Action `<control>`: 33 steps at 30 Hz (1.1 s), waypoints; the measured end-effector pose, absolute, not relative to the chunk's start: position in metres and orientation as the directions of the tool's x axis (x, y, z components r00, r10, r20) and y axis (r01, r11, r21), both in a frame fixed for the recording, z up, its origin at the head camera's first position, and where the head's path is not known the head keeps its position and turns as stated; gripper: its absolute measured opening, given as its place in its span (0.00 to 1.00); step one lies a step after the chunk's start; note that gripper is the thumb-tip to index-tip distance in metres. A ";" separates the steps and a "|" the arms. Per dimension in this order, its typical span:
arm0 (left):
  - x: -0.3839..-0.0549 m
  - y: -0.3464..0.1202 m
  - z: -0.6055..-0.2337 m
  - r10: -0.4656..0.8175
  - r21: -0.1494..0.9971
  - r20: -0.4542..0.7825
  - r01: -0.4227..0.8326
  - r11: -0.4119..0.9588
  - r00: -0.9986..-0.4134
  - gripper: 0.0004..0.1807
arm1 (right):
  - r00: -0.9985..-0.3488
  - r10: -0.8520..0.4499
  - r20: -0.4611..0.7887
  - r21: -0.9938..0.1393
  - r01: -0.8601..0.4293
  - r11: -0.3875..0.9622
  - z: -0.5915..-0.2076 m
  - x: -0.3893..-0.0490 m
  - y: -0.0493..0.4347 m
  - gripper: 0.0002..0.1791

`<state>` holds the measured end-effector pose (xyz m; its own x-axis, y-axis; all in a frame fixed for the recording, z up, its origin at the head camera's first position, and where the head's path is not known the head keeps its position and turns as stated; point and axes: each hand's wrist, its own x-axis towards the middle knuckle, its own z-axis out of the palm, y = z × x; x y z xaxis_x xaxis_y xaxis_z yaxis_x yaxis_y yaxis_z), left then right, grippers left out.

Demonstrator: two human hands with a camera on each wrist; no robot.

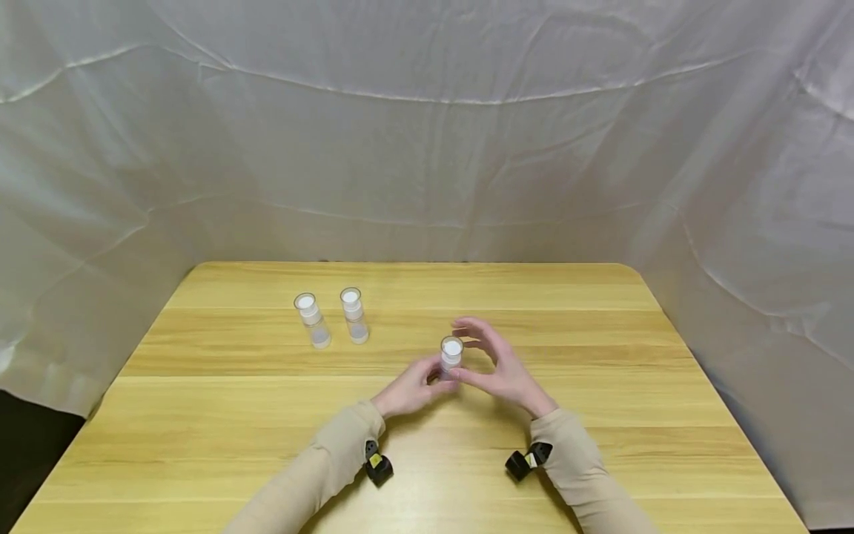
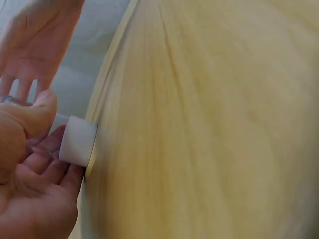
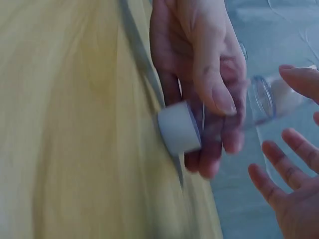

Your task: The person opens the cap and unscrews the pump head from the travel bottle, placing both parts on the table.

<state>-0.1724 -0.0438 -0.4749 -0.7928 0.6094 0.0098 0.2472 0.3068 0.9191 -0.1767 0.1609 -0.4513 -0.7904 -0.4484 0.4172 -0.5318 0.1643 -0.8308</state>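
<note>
A clear cylindrical bottle with a white top section under a clear cap stands upright between the hands in the head view. My left hand grips its lower part with thumb and fingers. In the right wrist view the bottle's white base sticks out below that grip. My right hand is at the bottle's upper end, thumb and fingers spread to either side; the right wrist view shows those fingers apart from the bottle, with the thumb right beside the clear cap.
Two similar bottles stand on the table's left side, one farther left and one beside it. The wooden table is bordered by grey-white sheeting at the back and sides. Each sleeved wrist carries a small black camera.
</note>
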 end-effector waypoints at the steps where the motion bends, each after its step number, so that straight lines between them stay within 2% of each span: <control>1: -0.172 -0.044 -0.475 0.625 0.916 0.014 0.260 0.304 -0.781 0.21 | -0.777 -0.463 0.426 -0.823 -0.546 0.159 -0.452 -0.176 0.159 0.41; 6: -0.172 -0.043 -0.475 0.676 0.911 0.025 0.294 0.288 -0.737 0.22 | -0.727 -0.500 0.471 -0.780 -0.608 0.149 -0.454 -0.175 0.153 0.36; 10: -0.173 -0.043 -0.475 0.689 0.918 0.022 0.287 0.273 -0.725 0.22 | -0.712 -0.512 0.480 -0.763 -0.627 0.158 -0.454 -0.175 0.152 0.30; 33: -0.174 -0.044 -0.478 0.684 0.923 0.015 0.274 0.272 -0.729 0.21 | -0.731 -0.548 0.407 -0.808 -0.568 0.156 -0.447 -0.170 0.156 0.26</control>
<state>-0.1738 -0.0438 -0.4782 -0.7289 0.6845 0.0146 0.2737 0.2718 0.9226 -0.1701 0.1562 -0.4467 -0.7306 -0.5481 0.4072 -0.5676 0.1560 -0.8084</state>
